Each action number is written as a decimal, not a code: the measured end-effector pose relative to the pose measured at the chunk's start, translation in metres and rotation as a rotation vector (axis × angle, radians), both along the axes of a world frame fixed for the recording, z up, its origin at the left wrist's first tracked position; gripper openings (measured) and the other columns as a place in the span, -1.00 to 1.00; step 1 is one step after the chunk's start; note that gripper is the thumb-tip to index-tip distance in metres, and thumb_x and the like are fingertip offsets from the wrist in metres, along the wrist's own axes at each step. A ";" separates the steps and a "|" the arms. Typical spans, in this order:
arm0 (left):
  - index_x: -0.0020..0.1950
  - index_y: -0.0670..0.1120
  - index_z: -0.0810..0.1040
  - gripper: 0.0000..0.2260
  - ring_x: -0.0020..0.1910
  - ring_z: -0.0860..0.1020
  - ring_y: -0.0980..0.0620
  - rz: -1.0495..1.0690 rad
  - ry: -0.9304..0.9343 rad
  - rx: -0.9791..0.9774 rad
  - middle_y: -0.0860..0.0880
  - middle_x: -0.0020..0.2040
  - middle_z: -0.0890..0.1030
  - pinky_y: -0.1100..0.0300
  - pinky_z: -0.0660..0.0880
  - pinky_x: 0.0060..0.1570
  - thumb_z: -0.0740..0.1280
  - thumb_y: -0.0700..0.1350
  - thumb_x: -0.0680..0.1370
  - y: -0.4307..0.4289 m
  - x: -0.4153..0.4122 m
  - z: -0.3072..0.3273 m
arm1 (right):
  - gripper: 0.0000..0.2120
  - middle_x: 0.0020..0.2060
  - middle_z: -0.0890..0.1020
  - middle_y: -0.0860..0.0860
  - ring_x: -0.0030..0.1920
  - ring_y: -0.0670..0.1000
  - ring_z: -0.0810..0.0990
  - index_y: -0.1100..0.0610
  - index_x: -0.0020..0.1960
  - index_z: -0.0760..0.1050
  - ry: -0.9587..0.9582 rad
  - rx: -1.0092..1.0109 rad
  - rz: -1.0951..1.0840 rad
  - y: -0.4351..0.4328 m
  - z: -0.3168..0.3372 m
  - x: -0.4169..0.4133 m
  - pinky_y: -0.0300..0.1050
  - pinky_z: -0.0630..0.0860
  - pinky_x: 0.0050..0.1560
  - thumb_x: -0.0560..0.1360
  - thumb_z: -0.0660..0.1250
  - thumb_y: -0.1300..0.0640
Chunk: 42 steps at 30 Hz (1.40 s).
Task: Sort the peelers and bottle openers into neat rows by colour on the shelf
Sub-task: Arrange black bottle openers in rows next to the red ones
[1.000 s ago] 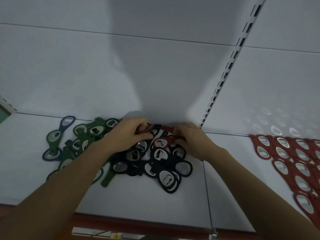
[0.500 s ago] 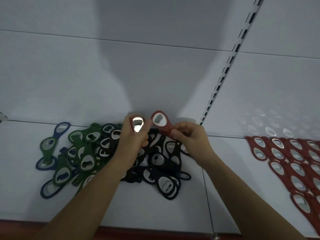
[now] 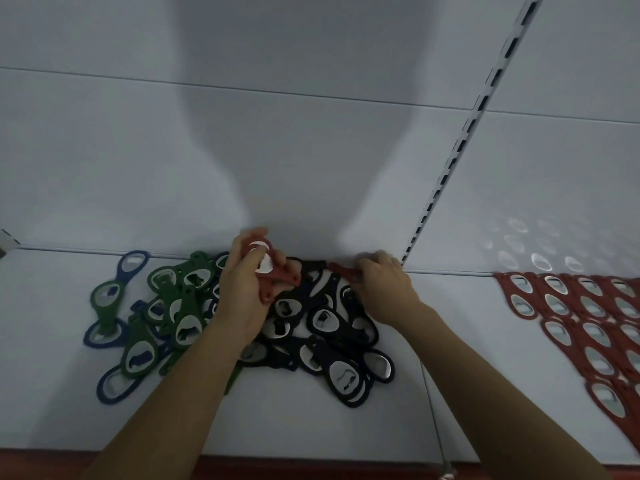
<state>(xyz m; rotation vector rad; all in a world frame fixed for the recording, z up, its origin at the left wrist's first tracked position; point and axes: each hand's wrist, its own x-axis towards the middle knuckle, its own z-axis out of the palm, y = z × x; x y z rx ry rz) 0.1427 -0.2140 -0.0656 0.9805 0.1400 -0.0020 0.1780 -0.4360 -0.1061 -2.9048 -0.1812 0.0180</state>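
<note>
Gripping two red openers crossed in an X, the left hand is held just above the mixed heap. Its fingers are curled round the pair w/ the thumb across one metal face. Handle ends of the pair point down and to the R, over the heap.

The right hand is low at the back of the heap, knuckles up, fingers bent. It pinches the end of a third red opener that lies flat near the foot of the back panel, touching the black ones.

Heap, L to R on the white shelf:
- blue openers at the outer L edge, some part-buried under green
- green openers overlapping at all angles, next to and partly under the L forearm
- black openers – the biggest lot, piled between the two forearms, metal faces up on most

Well apart on the R side, red rows lie sorted: openers flat, overlapping in slanted lines that run off frame, their metal faces throwing bright ovals onto the panel behind.

A slotted upright climbs the panel just R of the right hand. The shelf's front edge is reddish-brown.
</note>
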 end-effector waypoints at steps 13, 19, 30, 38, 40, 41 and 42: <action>0.29 -0.13 0.55 -0.53 -0.34 0.56 -0.06 -0.516 0.253 0.184 -0.17 -0.07 0.62 0.18 0.44 -0.51 0.08 0.20 0.70 0.020 -0.005 0.010 | -0.83 -0.08 0.65 -0.15 -0.05 -0.13 0.61 0.08 0.07 0.64 -0.091 0.617 0.398 0.025 0.072 -0.025 -0.29 0.50 0.00 0.64 0.29 0.24; 0.28 -0.12 0.60 -0.70 -0.37 0.54 0.01 -0.719 0.250 0.172 -0.17 -0.08 0.63 0.24 0.48 -0.50 0.29 -0.02 0.62 0.020 -0.006 0.015 | -0.83 -0.21 0.62 -0.10 -0.33 -0.11 0.61 -0.03 -0.13 0.50 -0.207 0.708 0.099 0.041 0.062 -0.034 -0.26 0.52 -0.26 0.53 0.50 0.08; 0.48 -0.13 0.47 -0.46 -0.25 0.50 0.01 -0.699 0.210 -0.121 -0.20 0.09 0.64 0.18 0.45 -0.32 0.15 -0.35 0.50 0.019 0.005 0.002 | -0.72 -0.16 0.51 -0.10 -0.09 -0.02 0.49 0.03 0.06 0.59 0.060 0.114 0.122 0.023 0.028 -0.073 -0.15 0.37 -0.12 0.48 0.47 -0.12; 0.32 -0.16 0.53 -0.77 -0.02 0.72 -0.16 -0.737 0.056 0.345 -0.12 0.13 0.72 0.12 0.62 -0.25 0.26 -0.14 0.69 -0.023 0.012 0.019 | -0.80 0.00 0.66 -0.08 -0.10 -0.11 0.59 0.03 0.20 0.61 -0.151 0.473 -0.318 0.002 0.022 -0.090 -0.16 0.54 0.02 0.60 0.38 0.05; 0.22 -0.14 0.57 -0.81 -0.25 0.68 -0.07 -0.763 -0.023 0.515 -0.11 0.00 0.75 0.20 0.52 -0.41 0.31 -0.08 0.67 -0.044 0.013 0.021 | -0.79 -0.01 0.69 -0.06 -0.11 -0.15 0.61 0.08 0.22 0.62 -0.251 0.806 -0.431 -0.012 0.031 -0.102 -0.19 0.57 -0.06 0.66 0.28 0.08; 0.15 -0.12 0.59 -0.84 -0.36 0.62 -0.03 -0.783 -0.076 0.590 -0.10 -0.09 0.75 0.22 0.45 -0.47 0.34 -0.06 0.66 -0.057 0.012 0.020 | -0.79 -0.07 0.70 -0.02 -0.16 -0.12 0.61 0.11 0.20 0.63 -0.246 1.005 -0.449 -0.019 0.037 -0.109 -0.22 0.55 -0.15 0.67 0.27 0.11; 0.09 -0.11 0.60 -0.85 -0.43 0.56 0.00 -0.804 -0.121 0.636 -0.08 -0.19 0.73 0.23 0.40 -0.51 0.36 -0.04 0.64 -0.072 0.011 0.019 | -0.81 -0.13 0.70 0.04 -0.22 -0.07 0.60 0.15 0.18 0.63 -0.225 1.159 -0.446 -0.027 0.042 -0.116 -0.22 0.52 -0.23 0.67 0.28 0.14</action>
